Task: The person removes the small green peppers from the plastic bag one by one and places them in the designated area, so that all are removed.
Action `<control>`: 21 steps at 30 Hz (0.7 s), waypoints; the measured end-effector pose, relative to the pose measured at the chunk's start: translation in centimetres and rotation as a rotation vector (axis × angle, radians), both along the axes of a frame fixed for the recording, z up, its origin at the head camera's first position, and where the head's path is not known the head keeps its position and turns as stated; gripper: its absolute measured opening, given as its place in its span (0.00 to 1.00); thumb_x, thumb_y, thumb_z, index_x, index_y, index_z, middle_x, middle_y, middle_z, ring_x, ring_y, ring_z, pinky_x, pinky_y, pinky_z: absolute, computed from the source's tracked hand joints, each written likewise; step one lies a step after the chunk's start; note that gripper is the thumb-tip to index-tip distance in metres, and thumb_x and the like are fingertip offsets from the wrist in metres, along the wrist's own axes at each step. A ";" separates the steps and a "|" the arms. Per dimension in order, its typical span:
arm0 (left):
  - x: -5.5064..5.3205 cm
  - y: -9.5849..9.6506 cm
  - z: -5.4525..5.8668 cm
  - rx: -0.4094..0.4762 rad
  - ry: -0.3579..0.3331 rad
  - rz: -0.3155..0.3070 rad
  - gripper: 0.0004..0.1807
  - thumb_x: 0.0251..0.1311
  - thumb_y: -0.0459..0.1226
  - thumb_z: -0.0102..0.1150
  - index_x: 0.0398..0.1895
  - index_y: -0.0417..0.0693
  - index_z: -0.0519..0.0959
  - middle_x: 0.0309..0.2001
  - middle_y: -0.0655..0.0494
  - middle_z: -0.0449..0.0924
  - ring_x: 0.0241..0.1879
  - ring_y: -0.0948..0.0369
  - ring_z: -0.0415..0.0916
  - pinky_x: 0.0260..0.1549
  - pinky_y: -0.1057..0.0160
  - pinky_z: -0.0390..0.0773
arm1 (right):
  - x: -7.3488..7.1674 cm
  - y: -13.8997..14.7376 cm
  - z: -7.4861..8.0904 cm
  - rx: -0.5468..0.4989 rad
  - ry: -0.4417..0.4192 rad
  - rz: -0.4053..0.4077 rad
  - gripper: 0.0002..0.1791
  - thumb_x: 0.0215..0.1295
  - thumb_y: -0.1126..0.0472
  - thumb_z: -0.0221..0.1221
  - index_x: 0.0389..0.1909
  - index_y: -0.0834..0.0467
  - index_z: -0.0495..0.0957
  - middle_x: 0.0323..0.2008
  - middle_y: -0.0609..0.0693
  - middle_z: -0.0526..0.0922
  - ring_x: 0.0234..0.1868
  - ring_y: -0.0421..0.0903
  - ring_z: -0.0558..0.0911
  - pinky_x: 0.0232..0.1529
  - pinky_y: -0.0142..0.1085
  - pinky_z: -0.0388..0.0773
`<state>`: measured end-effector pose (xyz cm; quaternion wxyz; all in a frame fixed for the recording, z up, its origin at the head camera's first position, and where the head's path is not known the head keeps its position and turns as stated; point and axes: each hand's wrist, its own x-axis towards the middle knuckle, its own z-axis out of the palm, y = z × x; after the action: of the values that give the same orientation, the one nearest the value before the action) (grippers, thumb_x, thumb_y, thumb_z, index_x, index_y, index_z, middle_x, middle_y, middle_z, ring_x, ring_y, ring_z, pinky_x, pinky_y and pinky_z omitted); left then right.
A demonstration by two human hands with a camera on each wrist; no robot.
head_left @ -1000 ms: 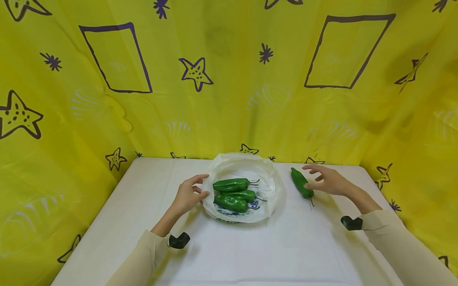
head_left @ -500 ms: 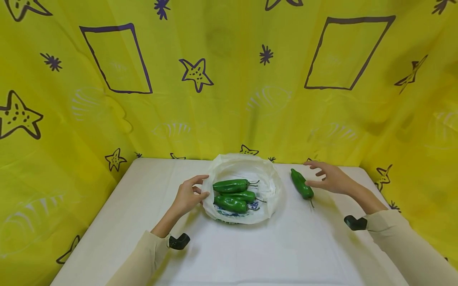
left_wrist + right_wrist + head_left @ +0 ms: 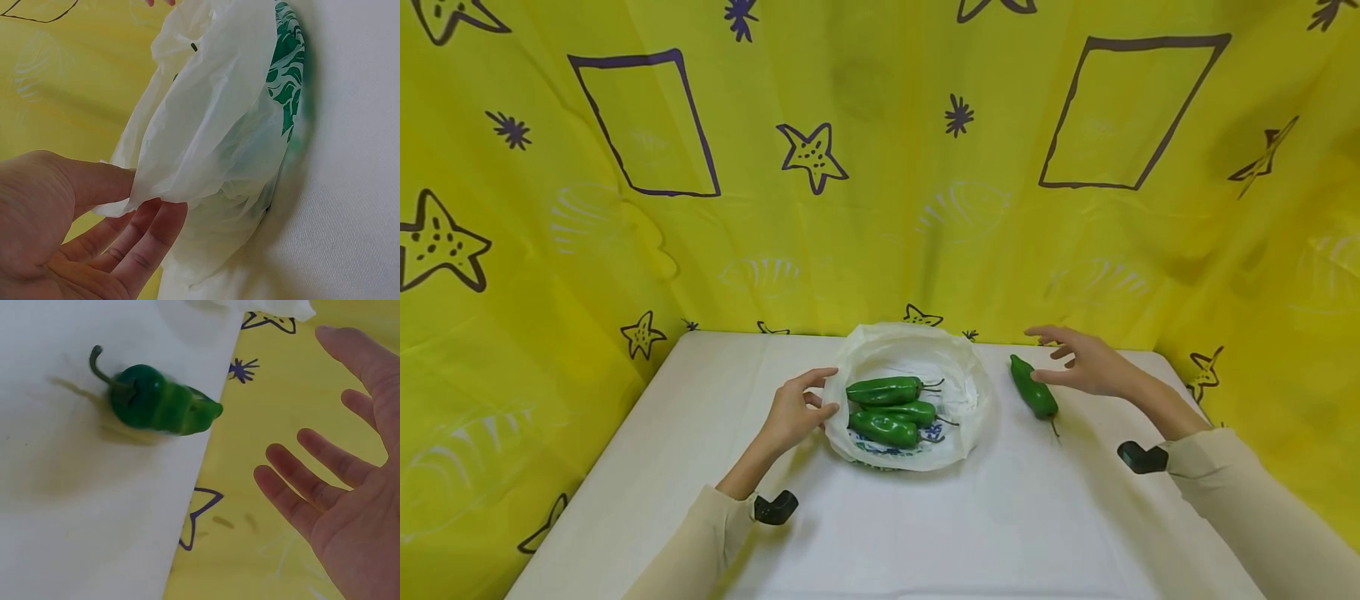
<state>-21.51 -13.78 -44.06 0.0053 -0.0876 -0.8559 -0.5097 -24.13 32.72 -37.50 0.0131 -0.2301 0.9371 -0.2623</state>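
A white plastic bag (image 3: 973, 417) with its mouth spread wide stands on the table, and three green peppers (image 3: 883, 390) lie inside it with stems toward the right. My left hand (image 3: 792, 410) pinches the bag's left rim between thumb and fingers; the left wrist view shows the thin film (image 3: 194, 131) between them and a green print low on the side. One more green pepper (image 3: 1032, 387) lies on the table right of the bag. Above it hovers my right hand (image 3: 1088, 364), fingers spread and holding nothing. In the right wrist view this pepper (image 3: 162, 403) is apart from the fingers (image 3: 300, 481).
The white table (image 3: 970, 533) reaches back to a yellow curtain (image 3: 880, 208) printed with starfish, which also hangs at both sides. A dark wrist camera (image 3: 775, 507) sits at the left cuff and another camera (image 3: 1142, 457) at the right.
My right hand first drew back slightly up and to the right, then came left over the lone pepper. The left hand, the bag and the peppers have stayed in place.
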 end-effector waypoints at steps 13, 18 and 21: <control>0.1 0.0 0.0 0.021 0.010 -0.009 0.32 0.56 0.23 0.71 0.66 0.42 0.78 0.54 0.39 0.79 0.30 0.59 0.80 0.25 0.57 0.86 | -0.5 -2.8 2.2 0.022 0.006 0.044 0.36 0.66 0.52 0.70 0.72 0.57 0.69 0.63 0.64 0.77 0.55 0.62 0.81 0.55 0.58 0.81; 0.1 0.1 0.0 0.021 0.011 -0.011 0.32 0.56 0.22 0.70 0.66 0.42 0.77 0.54 0.38 0.79 0.30 0.59 0.80 0.27 0.54 0.87 | -0.8 -3.9 2.8 0.011 -0.005 0.081 0.37 0.65 0.51 0.70 0.72 0.57 0.70 0.66 0.63 0.75 0.56 0.63 0.80 0.56 0.59 0.80; 0.1 0.0 -0.1 0.025 0.010 -0.010 0.32 0.56 0.22 0.70 0.66 0.42 0.78 0.54 0.38 0.79 0.30 0.59 0.80 0.27 0.52 0.87 | -0.9 -4.7 3.0 0.013 -0.007 0.098 0.37 0.65 0.51 0.70 0.71 0.57 0.70 0.65 0.63 0.76 0.56 0.63 0.80 0.56 0.58 0.80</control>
<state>-21.45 -13.74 -44.11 0.0082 -0.0947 -0.8489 -0.5200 -25.06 28.06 -34.50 0.0306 -0.2748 0.9262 -0.2562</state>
